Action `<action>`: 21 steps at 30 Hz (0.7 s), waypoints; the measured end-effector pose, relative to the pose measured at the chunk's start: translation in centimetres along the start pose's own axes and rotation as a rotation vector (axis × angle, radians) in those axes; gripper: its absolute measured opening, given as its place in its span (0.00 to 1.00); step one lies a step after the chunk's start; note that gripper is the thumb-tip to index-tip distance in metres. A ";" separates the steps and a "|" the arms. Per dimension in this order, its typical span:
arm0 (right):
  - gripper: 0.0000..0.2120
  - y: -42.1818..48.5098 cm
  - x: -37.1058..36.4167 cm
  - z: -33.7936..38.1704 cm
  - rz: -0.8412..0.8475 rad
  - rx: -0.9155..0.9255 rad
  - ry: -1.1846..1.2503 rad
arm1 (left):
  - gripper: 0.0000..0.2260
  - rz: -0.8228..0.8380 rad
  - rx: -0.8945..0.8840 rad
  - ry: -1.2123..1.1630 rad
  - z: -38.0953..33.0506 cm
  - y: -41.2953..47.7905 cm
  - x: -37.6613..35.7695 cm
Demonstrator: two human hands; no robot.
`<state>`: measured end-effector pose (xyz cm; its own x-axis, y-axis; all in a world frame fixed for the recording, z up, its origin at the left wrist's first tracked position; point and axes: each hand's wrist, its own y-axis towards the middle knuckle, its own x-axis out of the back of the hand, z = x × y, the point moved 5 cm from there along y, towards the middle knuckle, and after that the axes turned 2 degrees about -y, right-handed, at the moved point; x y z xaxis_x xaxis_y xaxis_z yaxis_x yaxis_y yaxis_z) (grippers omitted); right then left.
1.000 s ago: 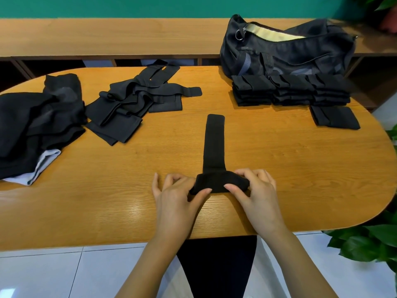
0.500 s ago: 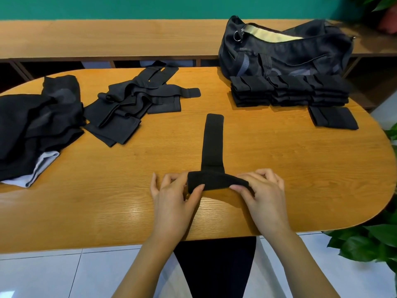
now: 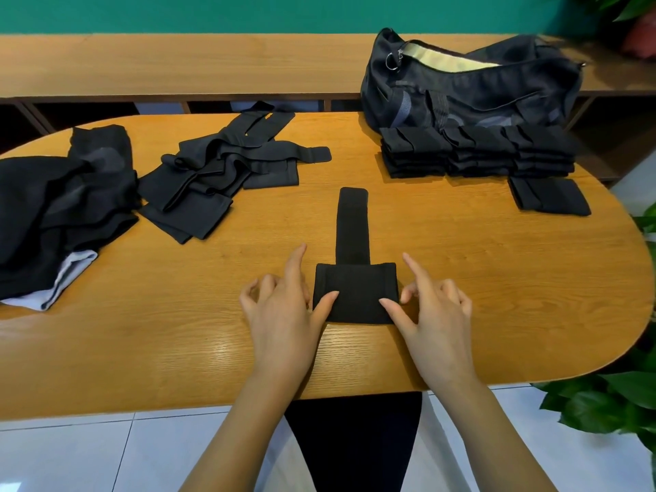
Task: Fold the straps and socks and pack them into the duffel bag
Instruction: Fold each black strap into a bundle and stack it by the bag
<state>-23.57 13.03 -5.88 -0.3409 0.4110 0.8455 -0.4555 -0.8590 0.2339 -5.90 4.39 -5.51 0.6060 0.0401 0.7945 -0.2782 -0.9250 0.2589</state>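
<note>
A: Nearest the front edge of the tabletop [image 3: 497, 314]?

B: Left hand [image 3: 284, 314] and right hand [image 3: 438, 314], one on each side of a black strap [image 3: 355, 292]. Thumbs laid flat on its folded panel, forefingers stretched out beside it, other fingers loosely curled. Nothing gripped by either.

A: And the strap itself?

B: Wide folded part lying flat near the middle of the front edge, narrow tail running straight toward the far edge.

A: Farther back, on the left?

B: Heap of dark socks [image 3: 53, 207] at the left edge (one pale piece showing at its near end). Just right of it, a tangle of unfolded straps [image 3: 220, 179] reaching toward the far edge.

A: On the right?

B: Single folded strap [image 3: 550, 195] alone toward the right edge. Just behind it, a row of folded stacks [image 3: 475, 150] by the far right corner.

A: Farthest of all?

B: Duffel bag [image 3: 472, 90], zip open and pale lining visible, directly behind the stacks at the far edge, in front of a long wooden bench [image 3: 177, 65].
</note>
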 end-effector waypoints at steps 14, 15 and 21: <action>0.26 -0.6 -0.3 0.0 -0.081 0.041 -0.244 | 0.16 0.178 -0.285 -0.081 -0.3 -0.9 -0.6; 0.28 -0.6 -0.2 -0.2 -0.094 0.020 -0.260 | 0.15 0.172 -0.286 -0.082 -0.3 -0.9 -0.6; 0.23 -0.4 -0.2 1.2 -0.003 0.255 -0.156 | 0.16 0.153 -0.314 -0.101 -0.1 -1.1 -0.5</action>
<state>-22.31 12.89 -5.54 -0.2004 0.3789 0.9035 -0.2283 -0.9149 0.3330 -5.98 5.39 -6.18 0.6055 -0.1419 0.7831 -0.5772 -0.7557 0.3094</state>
